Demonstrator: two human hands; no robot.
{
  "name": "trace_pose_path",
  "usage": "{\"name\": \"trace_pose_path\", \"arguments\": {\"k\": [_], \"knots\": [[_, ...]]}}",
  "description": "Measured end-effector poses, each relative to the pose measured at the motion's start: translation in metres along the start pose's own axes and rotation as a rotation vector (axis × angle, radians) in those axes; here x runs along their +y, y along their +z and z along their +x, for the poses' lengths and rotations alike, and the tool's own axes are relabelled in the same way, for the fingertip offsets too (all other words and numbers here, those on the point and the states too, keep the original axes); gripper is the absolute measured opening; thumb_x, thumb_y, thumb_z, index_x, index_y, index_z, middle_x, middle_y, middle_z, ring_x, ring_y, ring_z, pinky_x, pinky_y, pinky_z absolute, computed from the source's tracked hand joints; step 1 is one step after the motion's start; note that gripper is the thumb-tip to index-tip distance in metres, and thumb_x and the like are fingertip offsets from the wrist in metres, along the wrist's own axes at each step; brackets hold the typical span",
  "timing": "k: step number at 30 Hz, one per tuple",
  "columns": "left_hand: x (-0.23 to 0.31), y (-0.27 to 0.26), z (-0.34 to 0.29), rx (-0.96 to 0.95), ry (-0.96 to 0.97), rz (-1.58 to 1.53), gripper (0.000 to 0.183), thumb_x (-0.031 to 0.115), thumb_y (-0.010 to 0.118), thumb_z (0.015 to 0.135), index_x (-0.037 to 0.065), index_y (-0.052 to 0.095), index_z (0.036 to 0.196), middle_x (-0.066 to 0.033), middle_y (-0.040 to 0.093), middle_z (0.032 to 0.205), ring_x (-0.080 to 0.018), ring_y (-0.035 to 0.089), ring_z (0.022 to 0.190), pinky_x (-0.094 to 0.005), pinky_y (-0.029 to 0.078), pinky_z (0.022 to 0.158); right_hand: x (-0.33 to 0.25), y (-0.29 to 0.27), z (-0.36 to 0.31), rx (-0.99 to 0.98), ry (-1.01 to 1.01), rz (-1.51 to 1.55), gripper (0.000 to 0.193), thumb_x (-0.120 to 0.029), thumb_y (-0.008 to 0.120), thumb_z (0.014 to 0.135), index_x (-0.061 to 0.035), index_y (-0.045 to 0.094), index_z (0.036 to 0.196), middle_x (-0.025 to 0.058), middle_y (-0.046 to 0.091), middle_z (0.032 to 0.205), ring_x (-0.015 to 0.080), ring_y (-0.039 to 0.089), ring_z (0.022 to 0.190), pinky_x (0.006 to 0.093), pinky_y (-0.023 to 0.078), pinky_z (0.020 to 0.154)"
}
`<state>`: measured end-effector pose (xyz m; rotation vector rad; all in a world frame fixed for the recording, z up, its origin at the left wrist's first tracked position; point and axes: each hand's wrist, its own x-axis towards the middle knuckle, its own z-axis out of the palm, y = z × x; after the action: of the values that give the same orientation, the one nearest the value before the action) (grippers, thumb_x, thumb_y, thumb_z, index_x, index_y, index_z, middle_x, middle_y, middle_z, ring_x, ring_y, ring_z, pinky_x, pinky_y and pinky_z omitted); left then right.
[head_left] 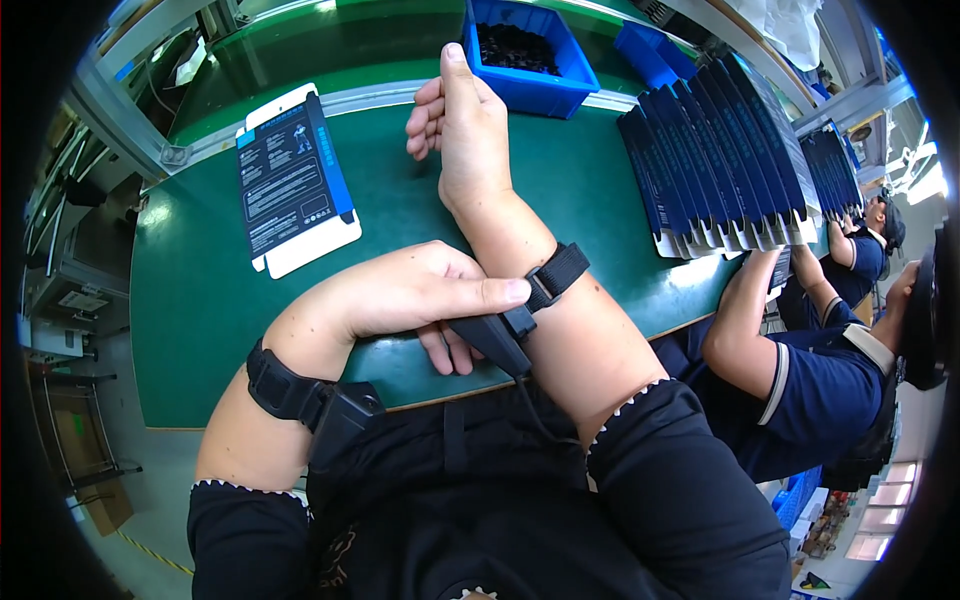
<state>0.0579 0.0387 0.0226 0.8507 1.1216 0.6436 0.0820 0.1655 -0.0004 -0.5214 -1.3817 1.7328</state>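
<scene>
My left hand (415,290) reaches across and closes on the black strapped device (495,340) worn on my right forearm. Its thumb presses at the strap (560,275), and its other fingers curl beneath the device. Above the table, my right hand (465,125) is raised with the thumb up and the fingers loosely apart, holding nothing. A second black strapped device (345,410) sits on my left forearm. Left of my hands, a flat dark blue and white carton (290,180) lies on the green table (390,150).
A blue bin (545,95) of small black parts stands at the far edge, with another blue bin (650,55) beyond it. Several dark blue cartons (710,150) stand in a row at the right. Two people in navy shirts (820,380) sit along the right side.
</scene>
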Motion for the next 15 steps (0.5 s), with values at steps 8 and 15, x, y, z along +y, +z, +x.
{"name": "trace_pose_path", "arguments": {"k": [8,15], "knots": [[-0.0018,0.0012,0.0016,-0.012,0.010,-0.041,0.045,0.040,0.058,0.087,-0.005,0.062,0.088,-0.0140,0.066,0.078,-0.0191,0.065,0.059,-0.0248,0.053,0.050,-0.0012,0.0002,-0.0006,0.006,-0.004,-0.010,0.050,-0.050,0.046,0.090,-0.0046,0.052,0.071,0.0060,0.052,0.053,0.0122,0.049,0.042,0.0226,0.039,0.041],[-0.0018,0.0018,0.0029,0.023,0.037,-0.046,0.043,0.038,0.059,0.086,-0.005,0.063,0.081,-0.0146,0.065,0.070,-0.0193,0.064,0.053,-0.0244,0.051,0.047,-0.0043,-0.0008,-0.0005,0.005,-0.005,0.008,0.050,-0.050,0.046,0.090,-0.0047,0.052,0.071,0.0058,0.052,0.054,0.0120,0.049,0.043,0.0227,0.039,0.042]]}}
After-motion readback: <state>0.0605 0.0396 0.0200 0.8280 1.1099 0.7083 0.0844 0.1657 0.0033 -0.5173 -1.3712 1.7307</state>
